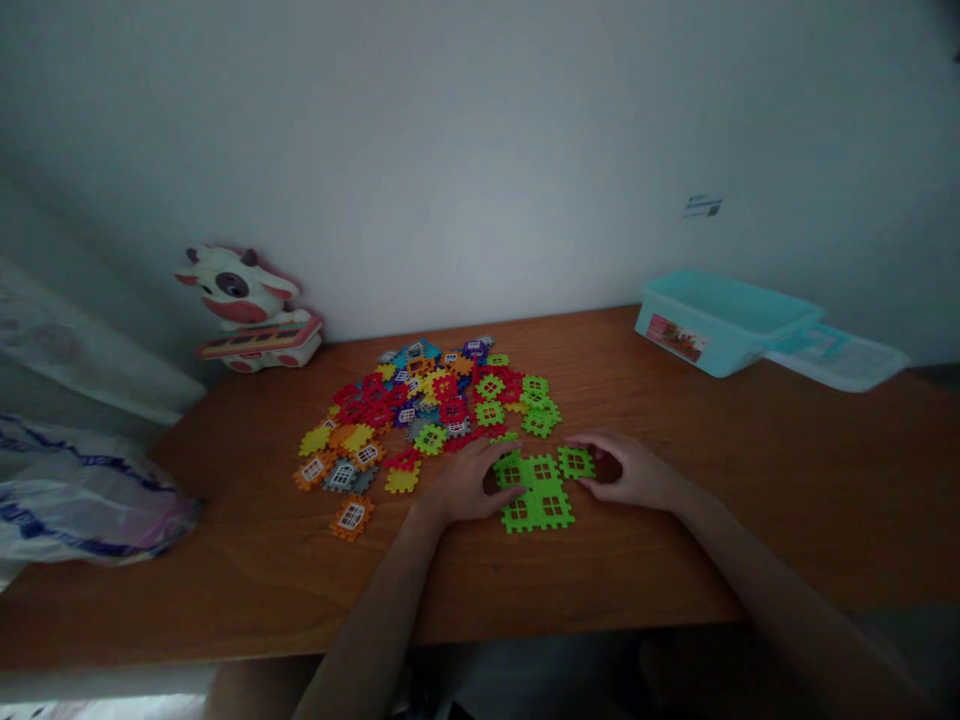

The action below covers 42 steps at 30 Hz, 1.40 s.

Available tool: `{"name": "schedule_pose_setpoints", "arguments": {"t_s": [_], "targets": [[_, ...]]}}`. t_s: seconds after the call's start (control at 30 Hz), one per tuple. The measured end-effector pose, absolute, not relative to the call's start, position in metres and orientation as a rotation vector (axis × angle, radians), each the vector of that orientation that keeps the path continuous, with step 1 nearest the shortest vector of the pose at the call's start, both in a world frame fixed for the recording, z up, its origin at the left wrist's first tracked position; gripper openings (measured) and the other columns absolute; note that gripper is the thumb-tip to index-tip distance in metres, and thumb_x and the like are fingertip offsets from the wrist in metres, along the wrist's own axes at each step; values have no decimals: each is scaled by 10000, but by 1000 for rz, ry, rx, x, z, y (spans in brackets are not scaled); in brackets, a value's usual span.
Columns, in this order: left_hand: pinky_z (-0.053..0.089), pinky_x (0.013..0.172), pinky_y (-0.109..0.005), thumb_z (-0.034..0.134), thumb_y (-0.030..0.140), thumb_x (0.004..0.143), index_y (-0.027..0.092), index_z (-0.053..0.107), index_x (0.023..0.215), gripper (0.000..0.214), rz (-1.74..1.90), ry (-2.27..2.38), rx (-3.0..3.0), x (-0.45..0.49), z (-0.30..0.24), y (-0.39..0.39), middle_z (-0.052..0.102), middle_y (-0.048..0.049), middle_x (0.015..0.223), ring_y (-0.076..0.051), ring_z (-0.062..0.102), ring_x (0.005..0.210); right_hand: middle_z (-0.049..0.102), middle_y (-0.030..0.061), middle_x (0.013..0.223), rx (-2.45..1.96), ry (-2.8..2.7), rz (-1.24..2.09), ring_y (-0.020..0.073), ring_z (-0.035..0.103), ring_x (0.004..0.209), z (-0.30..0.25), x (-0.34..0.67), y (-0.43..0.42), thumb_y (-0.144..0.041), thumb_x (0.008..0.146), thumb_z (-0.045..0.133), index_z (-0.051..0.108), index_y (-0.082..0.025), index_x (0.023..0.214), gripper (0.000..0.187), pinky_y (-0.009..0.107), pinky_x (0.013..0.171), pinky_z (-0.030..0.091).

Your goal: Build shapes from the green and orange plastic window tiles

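On a wooden desk [637, 570], the left hand [461, 482] and right hand [626, 472] are bracing a joined assembly of lime-green window-pattern building tiles [538, 492] from opposite sides, near the desk's front edge. The left fingers [495, 455] are lying close together against the assembly's left side, while the right fingers [589, 441] are curving together beside its upper-right tile; I cannot tell whether either hand is clamping it. Balanced pressure from both sides appears to be keeping the notched edges aligned. A heap of loose multicoloured tiles [427, 400] is spreading just behind, with a cow-shaped toy [244, 300] and a teal plastic box [697, 325] farther back.
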<state>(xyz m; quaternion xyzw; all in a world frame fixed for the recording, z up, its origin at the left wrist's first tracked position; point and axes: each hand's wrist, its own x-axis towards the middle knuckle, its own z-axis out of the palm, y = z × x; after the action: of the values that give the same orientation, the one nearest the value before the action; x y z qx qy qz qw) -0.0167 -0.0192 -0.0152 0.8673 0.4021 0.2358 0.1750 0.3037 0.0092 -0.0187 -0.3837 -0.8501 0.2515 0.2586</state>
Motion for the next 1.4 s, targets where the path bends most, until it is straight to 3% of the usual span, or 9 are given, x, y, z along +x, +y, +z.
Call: {"name": "schedule_pose_setpoints", "arguments": {"t_s": [0.17, 0.33, 0.5, 0.67, 0.93, 1.4], "targets": [[530, 1069, -472, 678, 510, 918, 234, 564, 1398, 565, 692, 1139, 2459, -17, -19, -19, 687, -118, 1300, -285, 651, 1206, 718, 82, 1289, -1025, -2329, 617, 299, 681, 1181, -17, 303, 2, -353, 823, 736, 676, -306, 1309, 491, 482, 1039, 544], [535, 1058, -465, 667, 513, 922, 231, 575, 1384, 548, 698, 1122, 2501, -16, -17, -18, 702, -114, 1256, -284, 658, 1181, 731, 83, 1264, -1107, -2293, 706, 290, 701, 1137, -17, 300, 2, -505, 851, 749, 646, -316, 1349, 542, 466, 947, 597], [545, 1041, -472, 682, 480, 915, 218, 589, 1368, 532, 679, 1118, 2501, -14, -12, -18, 707, -122, 1265, -293, 664, 1176, 744, 84, 1259, -1044, -2263, 638, 281, 721, 1117, -20, 299, 0, -438, 854, 756, 657, -302, 1322, 498, 476, 955, 601], [551, 1034, -460, 705, 482, 903, 234, 605, 1351, 522, 690, 1109, 2475, -15, -13, -17, 707, -114, 1262, -285, 666, 1176, 761, 62, 1236, -908, -2265, 581, 267, 735, 1112, -15, 298, -3, -430, 899, 733, 761, -316, 1175, 300, 470, 1001, 597], [538, 1051, -473, 717, 524, 899, 230, 608, 1360, 558, 636, 1122, 2462, -16, -13, -16, 706, -115, 1287, -295, 657, 1206, 735, 36, 1315, -758, -2398, 575, 258, 725, 1156, -20, 296, 0, -360, 955, 692, 795, -368, 1153, 223, 451, 1018, 591], [530, 1054, -479, 740, 572, 869, 253, 617, 1345, 587, 607, 1127, 2445, -15, -9, -16, 710, -100, 1283, -298, 654, 1213, 731, 74, 1222, -816, -2412, 549, 266, 704, 1104, -12, 292, -5, -375, 948, 679, 794, -316, 1025, 150, 466, 971, 572]]}}
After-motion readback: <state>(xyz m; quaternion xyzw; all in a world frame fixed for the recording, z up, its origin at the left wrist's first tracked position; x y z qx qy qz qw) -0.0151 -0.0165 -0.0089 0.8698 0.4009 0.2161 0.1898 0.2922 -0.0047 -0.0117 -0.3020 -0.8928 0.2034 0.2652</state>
